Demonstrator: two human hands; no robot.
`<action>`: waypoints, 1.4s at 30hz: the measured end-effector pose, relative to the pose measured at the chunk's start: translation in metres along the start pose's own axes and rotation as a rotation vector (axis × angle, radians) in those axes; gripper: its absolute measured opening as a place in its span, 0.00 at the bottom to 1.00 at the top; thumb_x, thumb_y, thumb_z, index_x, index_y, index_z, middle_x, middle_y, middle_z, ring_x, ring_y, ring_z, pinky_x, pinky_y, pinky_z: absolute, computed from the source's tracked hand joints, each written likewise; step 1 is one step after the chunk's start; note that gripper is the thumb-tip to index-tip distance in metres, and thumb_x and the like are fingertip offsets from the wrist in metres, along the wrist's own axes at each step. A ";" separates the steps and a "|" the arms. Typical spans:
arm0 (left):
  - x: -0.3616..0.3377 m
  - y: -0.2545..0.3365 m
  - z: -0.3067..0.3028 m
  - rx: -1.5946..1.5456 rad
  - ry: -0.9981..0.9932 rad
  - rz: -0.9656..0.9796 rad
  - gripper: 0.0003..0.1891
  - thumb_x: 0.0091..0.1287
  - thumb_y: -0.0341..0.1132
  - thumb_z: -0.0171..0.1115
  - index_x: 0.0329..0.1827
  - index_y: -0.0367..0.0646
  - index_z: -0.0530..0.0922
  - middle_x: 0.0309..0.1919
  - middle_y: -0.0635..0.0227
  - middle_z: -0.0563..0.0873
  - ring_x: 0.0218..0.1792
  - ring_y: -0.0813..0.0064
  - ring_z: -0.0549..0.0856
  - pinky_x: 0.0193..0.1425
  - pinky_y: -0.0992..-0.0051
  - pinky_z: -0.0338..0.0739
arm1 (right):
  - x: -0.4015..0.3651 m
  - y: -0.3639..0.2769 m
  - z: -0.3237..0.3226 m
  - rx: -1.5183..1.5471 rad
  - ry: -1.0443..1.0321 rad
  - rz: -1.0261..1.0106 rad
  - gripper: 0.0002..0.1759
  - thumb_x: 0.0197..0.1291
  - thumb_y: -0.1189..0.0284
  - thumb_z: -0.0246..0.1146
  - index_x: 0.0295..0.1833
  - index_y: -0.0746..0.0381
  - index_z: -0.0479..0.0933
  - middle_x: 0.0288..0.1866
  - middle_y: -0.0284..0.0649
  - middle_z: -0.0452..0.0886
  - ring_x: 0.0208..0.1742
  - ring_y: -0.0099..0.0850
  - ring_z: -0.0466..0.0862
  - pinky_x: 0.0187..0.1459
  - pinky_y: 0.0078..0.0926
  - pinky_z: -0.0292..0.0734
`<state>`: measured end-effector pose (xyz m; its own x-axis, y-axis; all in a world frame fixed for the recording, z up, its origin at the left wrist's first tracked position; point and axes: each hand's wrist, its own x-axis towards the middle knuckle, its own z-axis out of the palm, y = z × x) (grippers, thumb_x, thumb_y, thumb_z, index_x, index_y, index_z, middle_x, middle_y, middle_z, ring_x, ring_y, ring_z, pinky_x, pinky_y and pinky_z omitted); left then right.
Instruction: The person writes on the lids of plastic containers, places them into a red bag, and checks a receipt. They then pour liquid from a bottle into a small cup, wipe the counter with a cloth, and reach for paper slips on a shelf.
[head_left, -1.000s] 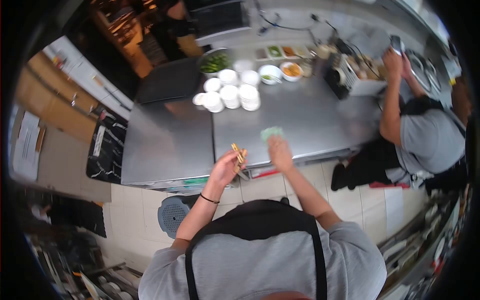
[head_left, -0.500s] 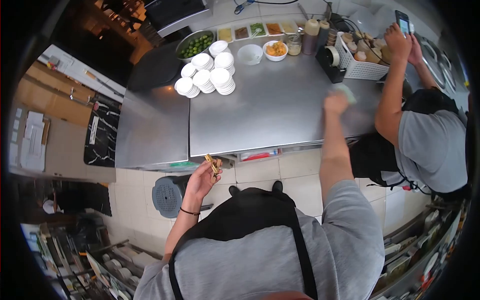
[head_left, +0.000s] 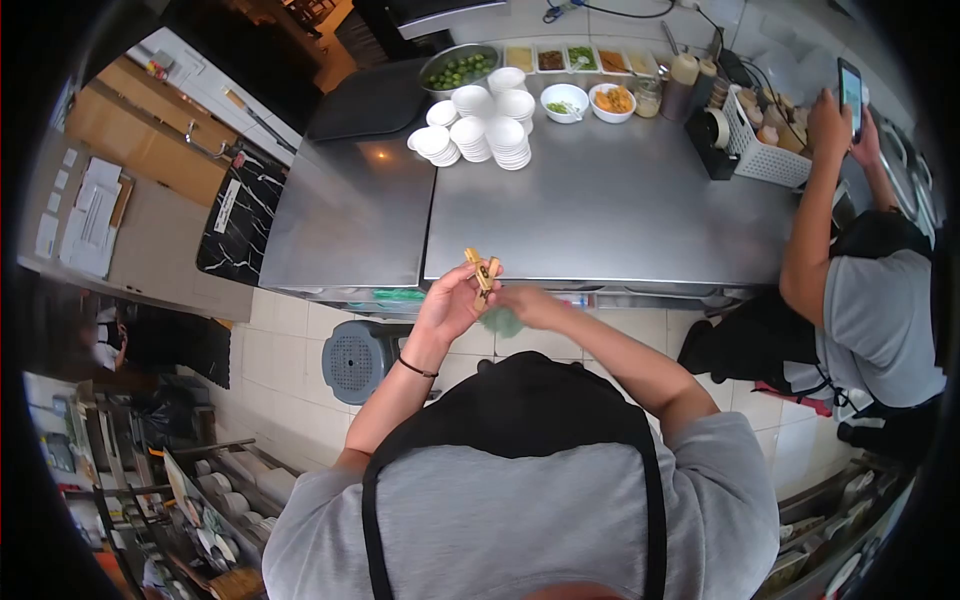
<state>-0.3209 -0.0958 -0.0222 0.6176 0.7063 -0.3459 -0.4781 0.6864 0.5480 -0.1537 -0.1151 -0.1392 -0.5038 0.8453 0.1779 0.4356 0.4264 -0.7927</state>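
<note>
My left hand is closed around several small yellow-brown, wooden-looking pieces with dark marks, held up just in front of the steel counter's edge. Close beside it is my right hand, blurred, with a pale green cloth hanging from its fingers. Both hands are in front of my black apron, over the gap between me and the counter. My right fingertips overlap the left hand's pieces in this view.
Stacked white dishes stand on the counter before a bowl of green fruit. White bowls, a tape dispenser and a white basket line the back. At right, a person holds a phone. A grey stool stands left.
My right hand has drawn the green cloth back from the counter's right side toward my left hand. My left hand still holds the pieces. The view has shifted.
</note>
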 end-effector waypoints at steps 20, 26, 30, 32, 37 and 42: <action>0.031 -0.066 0.027 1.410 0.170 0.683 0.26 0.52 0.27 0.62 0.57 0.39 0.69 0.44 0.56 0.78 0.40 0.65 0.81 0.42 0.75 0.76 | -0.011 -0.029 -0.026 1.663 0.617 0.364 0.33 0.61 0.42 0.44 0.63 0.53 0.58 0.49 0.41 0.68 0.49 0.37 0.70 0.49 0.48 0.68; 0.018 -0.079 0.015 1.434 0.207 0.755 0.21 0.53 0.30 0.64 0.52 0.40 0.73 0.44 0.59 0.78 0.44 0.65 0.81 0.44 0.72 0.77 | -0.033 0.054 -0.049 1.869 0.890 0.812 0.28 0.61 0.41 0.43 0.56 0.49 0.61 0.43 0.39 0.68 0.41 0.33 0.69 0.41 0.37 0.70; 0.005 -0.092 0.002 1.215 0.258 0.527 0.11 0.57 0.32 0.62 0.42 0.39 0.79 0.42 0.61 0.79 0.41 0.68 0.82 0.41 0.73 0.79 | 0.009 0.079 -0.106 1.778 1.000 0.904 0.28 0.58 0.36 0.40 0.51 0.46 0.63 0.40 0.37 0.70 0.35 0.33 0.73 0.45 0.38 0.69; 0.000 -0.102 -0.004 1.205 0.277 0.520 0.11 0.57 0.32 0.62 0.42 0.39 0.79 0.41 0.61 0.80 0.40 0.69 0.83 0.40 0.73 0.80 | 0.031 0.050 -0.140 1.704 0.925 0.618 0.33 0.58 0.36 0.38 0.58 0.49 0.60 0.43 0.39 0.70 0.41 0.35 0.74 0.49 0.40 0.69; -0.011 -0.113 -0.010 1.176 0.318 0.474 0.11 0.58 0.33 0.62 0.42 0.38 0.79 0.37 0.60 0.83 0.37 0.70 0.84 0.39 0.74 0.79 | 0.019 0.110 -0.127 0.878 1.072 0.542 0.30 0.64 0.49 0.45 0.61 0.60 0.61 0.42 0.41 0.72 0.35 0.30 0.77 0.41 0.31 0.75; -0.017 -0.118 -0.020 1.182 0.343 0.416 0.11 0.59 0.34 0.61 0.42 0.37 0.78 0.33 0.60 0.84 0.35 0.71 0.84 0.39 0.74 0.78 | 0.009 0.133 -0.102 0.185 1.036 0.298 0.15 0.66 0.66 0.50 0.46 0.66 0.74 0.28 0.35 0.74 0.24 0.21 0.76 0.28 0.18 0.74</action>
<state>-0.2874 -0.1848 -0.0963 0.2825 0.9569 -0.0678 0.3514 -0.0374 0.9355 -0.0246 -0.0176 -0.1837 0.5129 0.8044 0.2998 0.2738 0.1777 -0.9452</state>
